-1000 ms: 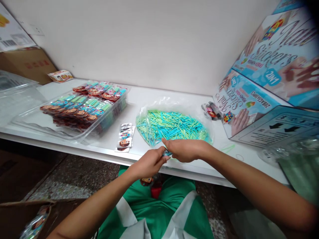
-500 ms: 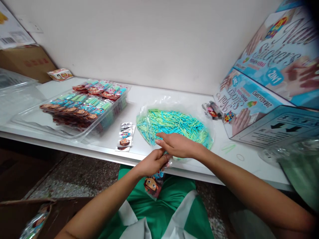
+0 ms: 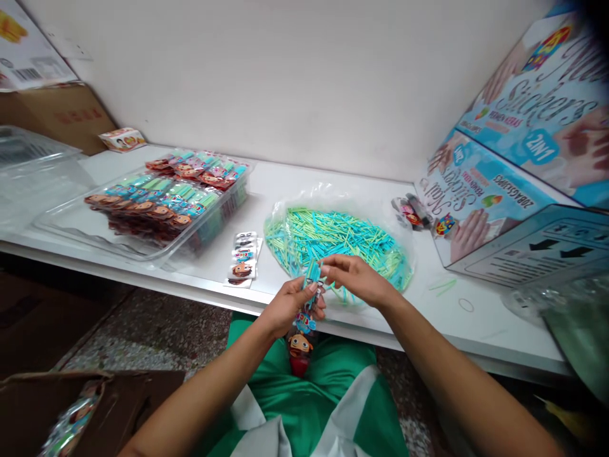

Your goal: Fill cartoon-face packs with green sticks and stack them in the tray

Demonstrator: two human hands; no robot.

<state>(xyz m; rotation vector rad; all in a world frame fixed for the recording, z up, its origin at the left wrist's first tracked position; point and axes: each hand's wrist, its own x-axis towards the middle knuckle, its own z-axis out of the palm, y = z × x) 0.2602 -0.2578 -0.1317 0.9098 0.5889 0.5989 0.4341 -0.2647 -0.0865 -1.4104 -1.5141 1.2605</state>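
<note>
My left hand (image 3: 292,306) is closed around a small clear packet (image 3: 301,343) printed with a cartoon face, which hangs over my lap. Thin blue and green sticks (image 3: 313,270) stand up at the packet's upper end. Beside those tips, my right hand (image 3: 354,277) has its thumb and fingertips drawn together; what they pinch is too small to tell. Just behind both hands lies a clear plastic bag (image 3: 328,193) heaped with loose blue and green sticks (image 3: 342,238).
A clear plastic tray (image 3: 157,259) at left holds stacked filled packets (image 3: 157,200). Flat printed packets (image 3: 243,260) lie near the table edge. Nail-sticker boxes (image 3: 480,197) stand at right, near dark packets (image 3: 410,212), loose green sticks (image 3: 443,287) and a rubber band (image 3: 466,305). An open carton (image 3: 137,393) sits lower left.
My right hand has drawn back from over my left and its fingers have come together beside the packet's top. The packet now hangs more upright, and sticks show at its upper end.
</note>
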